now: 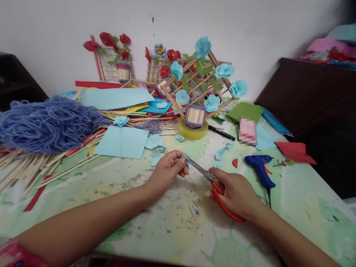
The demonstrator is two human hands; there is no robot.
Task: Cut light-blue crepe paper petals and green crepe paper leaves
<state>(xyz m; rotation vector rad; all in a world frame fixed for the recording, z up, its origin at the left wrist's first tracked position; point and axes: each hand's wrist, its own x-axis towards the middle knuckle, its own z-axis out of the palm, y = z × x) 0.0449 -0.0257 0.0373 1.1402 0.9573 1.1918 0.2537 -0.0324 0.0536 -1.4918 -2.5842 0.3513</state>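
My right hand point(236, 186) is wrapped round the red handles of a pair of scissors point(200, 170), whose metal blades point up and left. At the blade tips my left hand point(171, 167) is closed in a pinch. Whatever sits between its thumb and fingers is too small or hidden to make out. Torn scraps of light blue paper point(223, 151) lie just beyond the scissors. To the right of my right hand rests a blue glue gun point(261, 170) with its cord running toward me, beside a small red paper piece point(235, 163).
A bamboo-stick lattice with blue paper flowers point(203, 47) leans near a tape roll point(193, 130). Blue yarn point(49, 125), wooden sticks point(27, 169) and light blue paper point(122, 142) cover the left side. A black marker point(222, 133) and red paper point(296, 151) lie right.
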